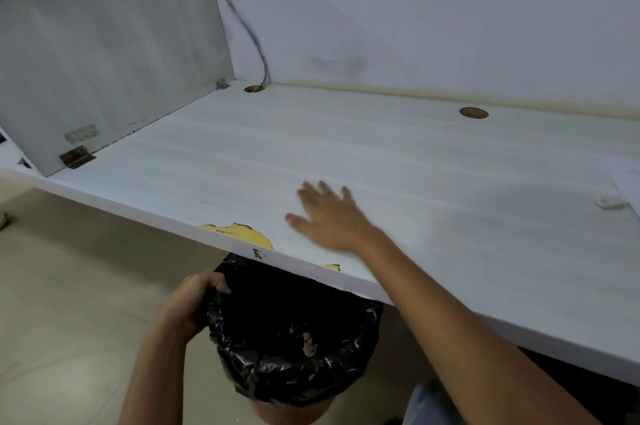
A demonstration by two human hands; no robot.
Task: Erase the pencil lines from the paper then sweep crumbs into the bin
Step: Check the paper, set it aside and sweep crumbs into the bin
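Note:
My right hand [329, 216] lies flat and blurred on the white desk [415, 164], fingers straight, close to the front edge. Just below that edge sits the bin [294, 372] lined with a black bag, and my left hand [194, 300] grips its rim on the left side. A white eraser [611, 203] rests on the desk at the far right. Beside it, the corner of the white paper [628, 182] shows at the frame's right edge. I cannot make out any crumbs on the desk.
Chipped yellow patches [246, 234] mark the desk's front edge above the bin. Two cable holes [473, 112] sit near the back wall, with a grey cable [242, 26] running into the left one. A side panel closes the desk's left end. Tiled floor lies below.

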